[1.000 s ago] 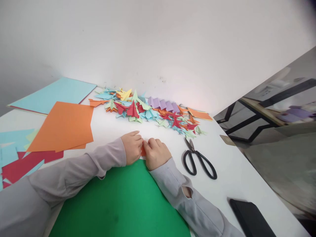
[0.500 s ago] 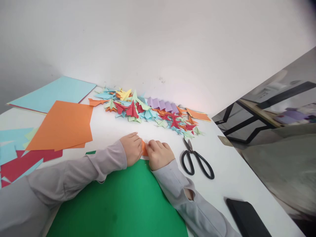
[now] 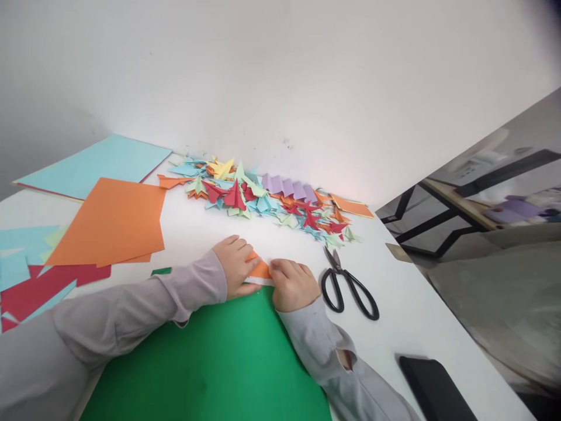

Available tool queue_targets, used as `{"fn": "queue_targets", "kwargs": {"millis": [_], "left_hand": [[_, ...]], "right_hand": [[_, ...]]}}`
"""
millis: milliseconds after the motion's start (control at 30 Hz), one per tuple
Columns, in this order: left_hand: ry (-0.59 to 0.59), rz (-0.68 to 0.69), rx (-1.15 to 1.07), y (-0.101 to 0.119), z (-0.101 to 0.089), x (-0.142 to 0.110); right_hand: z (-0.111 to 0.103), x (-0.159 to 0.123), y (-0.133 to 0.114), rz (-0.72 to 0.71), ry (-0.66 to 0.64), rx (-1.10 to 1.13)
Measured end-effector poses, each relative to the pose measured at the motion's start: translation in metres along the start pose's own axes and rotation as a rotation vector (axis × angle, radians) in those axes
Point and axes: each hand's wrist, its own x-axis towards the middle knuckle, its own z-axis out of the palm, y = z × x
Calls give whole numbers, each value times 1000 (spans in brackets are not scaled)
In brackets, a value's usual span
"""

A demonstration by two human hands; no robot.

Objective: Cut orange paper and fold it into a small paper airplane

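A small folded piece of orange paper (image 3: 262, 270) lies at the top edge of a green sheet (image 3: 210, 356), between my two hands. My left hand (image 3: 235, 268) holds its left side, thumb along the near edge and fingers bent over the top. With curled fingers, my right hand (image 3: 296, 285) pinches the right corner. The palms hide both ends of the piece, so its full shape does not show. Black-handled scissors (image 3: 337, 272) lie partly open just right of my right hand.
Along the wall lies a pile of small folded paper planes (image 3: 235, 196) in several colours. Orange sheets (image 3: 114, 225), a blue sheet stack (image 3: 96, 166) and red scraps (image 3: 48, 286) are on the left. A black phone-like object (image 3: 436, 386) rests near the right table edge.
My right hand has slid right and slightly nearer along the orange paper, showing more of it. My left hand stays almost in place, its thumb now visible at the near edge.
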Motion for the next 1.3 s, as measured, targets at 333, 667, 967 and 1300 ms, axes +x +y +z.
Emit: {"fn": "queue_targets", "kwargs": {"millis": [333, 667, 967, 1300], "left_hand": [[26, -33, -31, 5, -2, -4], [45, -77, -2, 7, 0, -1], [16, -128, -38, -1, -8, 5], [112, -131, -31, -4, -1, 0]], "right_hand": [[11, 8, 4, 7, -24, 90], [14, 13, 4, -43, -115, 88], [9, 16, -2, -35, -177, -21], [10, 13, -5, 26, -103, -37]]}}
